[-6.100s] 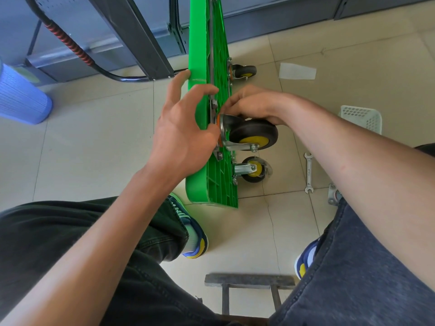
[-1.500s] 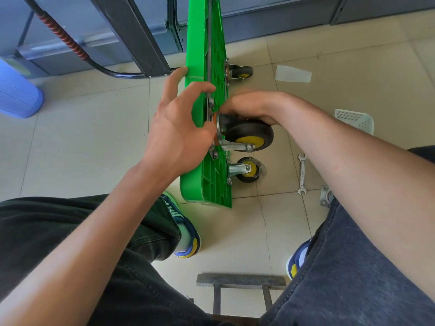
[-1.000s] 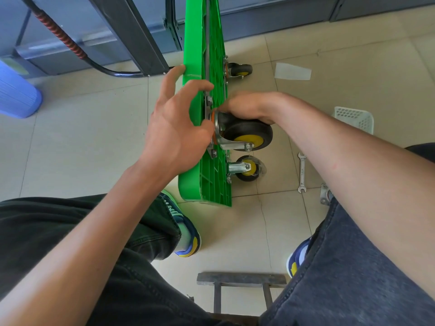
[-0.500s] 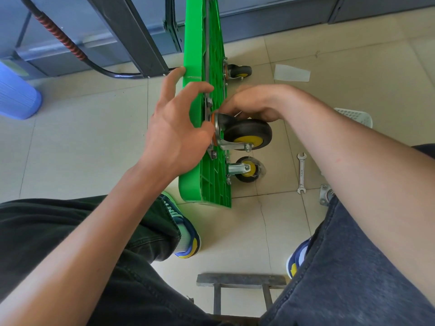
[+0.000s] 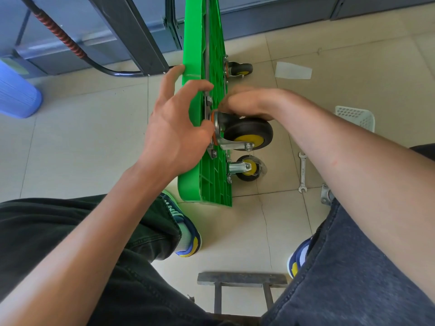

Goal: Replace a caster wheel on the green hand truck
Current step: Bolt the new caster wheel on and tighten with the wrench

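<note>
The green hand truck (image 5: 213,184) stands on its long edge on the floor, underside facing right. A black caster wheel with a yellow hub (image 5: 249,134) sits against its underside on a metal plate. My left hand (image 5: 174,135) grips the platform's top edge, thumb pressed by the plate. My right hand (image 5: 244,103) lies over the caster's fork. Its curled fingers pinch at a small fastener by the plate's upper corner, which is blurred and mostly hidden. Two more casters show, one lower (image 5: 247,168) and one far (image 5: 240,69).
A spanner (image 5: 302,171) lies on the tiles to the right, with a metal caster plate (image 5: 326,194) and a white basket (image 5: 355,116) near it. A blue bin (image 5: 16,90) stands at the left. A dark frame leg (image 5: 131,31) and a hose (image 5: 61,36) are behind. A stool (image 5: 242,278) is between my feet.
My right hand has kept working at the plate's upper corner, its wrist rolling a little; it is blurred now. My left hand and the hand truck have stayed where they were.
</note>
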`<state>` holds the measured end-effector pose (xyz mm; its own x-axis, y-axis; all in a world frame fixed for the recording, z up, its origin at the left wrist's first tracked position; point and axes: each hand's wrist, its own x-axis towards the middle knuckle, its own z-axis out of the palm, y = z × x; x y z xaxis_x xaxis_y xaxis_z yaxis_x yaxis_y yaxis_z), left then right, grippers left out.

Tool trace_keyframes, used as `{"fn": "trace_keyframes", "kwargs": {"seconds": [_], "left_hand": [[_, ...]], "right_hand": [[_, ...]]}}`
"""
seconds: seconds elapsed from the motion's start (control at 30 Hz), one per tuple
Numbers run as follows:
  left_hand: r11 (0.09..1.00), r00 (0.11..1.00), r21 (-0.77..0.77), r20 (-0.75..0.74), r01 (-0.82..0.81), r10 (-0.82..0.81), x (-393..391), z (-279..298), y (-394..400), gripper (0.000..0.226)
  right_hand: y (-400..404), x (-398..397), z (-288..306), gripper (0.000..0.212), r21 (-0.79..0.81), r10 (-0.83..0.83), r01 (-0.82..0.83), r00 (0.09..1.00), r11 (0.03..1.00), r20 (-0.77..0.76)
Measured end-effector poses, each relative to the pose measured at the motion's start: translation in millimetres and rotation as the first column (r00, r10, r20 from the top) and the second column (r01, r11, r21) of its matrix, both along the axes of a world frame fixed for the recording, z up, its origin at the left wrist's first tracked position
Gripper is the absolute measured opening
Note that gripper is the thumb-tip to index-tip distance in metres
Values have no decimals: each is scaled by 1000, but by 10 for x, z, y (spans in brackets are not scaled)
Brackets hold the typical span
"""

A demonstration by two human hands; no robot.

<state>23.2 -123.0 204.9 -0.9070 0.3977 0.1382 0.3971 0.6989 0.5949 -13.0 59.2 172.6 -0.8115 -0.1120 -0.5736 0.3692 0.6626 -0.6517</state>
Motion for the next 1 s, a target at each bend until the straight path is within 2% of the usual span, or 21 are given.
{"fn": "trace_keyframes", "kwargs": {"seconds": [0.27, 0.5, 0.8, 1.0], "left_hand": [[1000, 1000, -4, 4, -10, 10, 25, 30, 8, 52], [1000, 1000, -6, 9, -4, 4, 16, 25, 8, 51], [1000, 1000, 0, 0, 1, -1, 14, 7, -1, 49], [1000, 1000, -9, -3, -19, 19, 24, 20, 4, 50]], "right_hand": [[-51, -3, -71, 32, 1, 12, -12, 999, 1000, 41], [64, -40, -43, 22, -138, -43, 50, 997, 989, 56], [86, 2, -17, 22, -205, -39, 81, 979, 975, 202], [24, 2, -93, 26, -153, -63, 92, 980, 984, 188]]}}
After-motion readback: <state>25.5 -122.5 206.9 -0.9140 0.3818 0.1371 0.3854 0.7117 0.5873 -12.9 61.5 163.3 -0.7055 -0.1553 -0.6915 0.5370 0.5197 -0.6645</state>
